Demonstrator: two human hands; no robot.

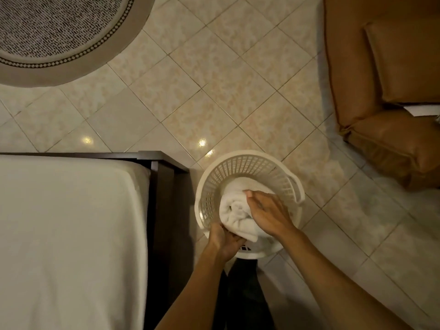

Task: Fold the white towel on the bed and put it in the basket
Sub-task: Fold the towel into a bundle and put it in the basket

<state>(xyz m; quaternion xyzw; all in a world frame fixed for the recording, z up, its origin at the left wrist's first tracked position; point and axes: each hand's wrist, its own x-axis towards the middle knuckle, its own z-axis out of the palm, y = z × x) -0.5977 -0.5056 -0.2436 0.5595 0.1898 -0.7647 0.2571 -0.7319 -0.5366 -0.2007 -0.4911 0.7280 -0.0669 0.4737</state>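
The white towel [234, 211], bundled into a folded roll, lies inside the round white lattice basket [240, 166] on the tiled floor, just right of the bed's corner. My left hand [225, 240] grips the towel's near edge, fingers curled under it at the basket's near rim. My right hand [266, 210] lies on top of the towel with fingers stretched out flat, pressing it down. The bed [66, 234], covered in a white sheet, fills the lower left.
The bed's dark wooden frame [164, 186] stands between mattress and basket. A brown leather sofa [390, 91] with a cushion sits at the right. A round patterned rug [59, 32] lies at top left. Beige floor tiles [190, 91] spread between them.
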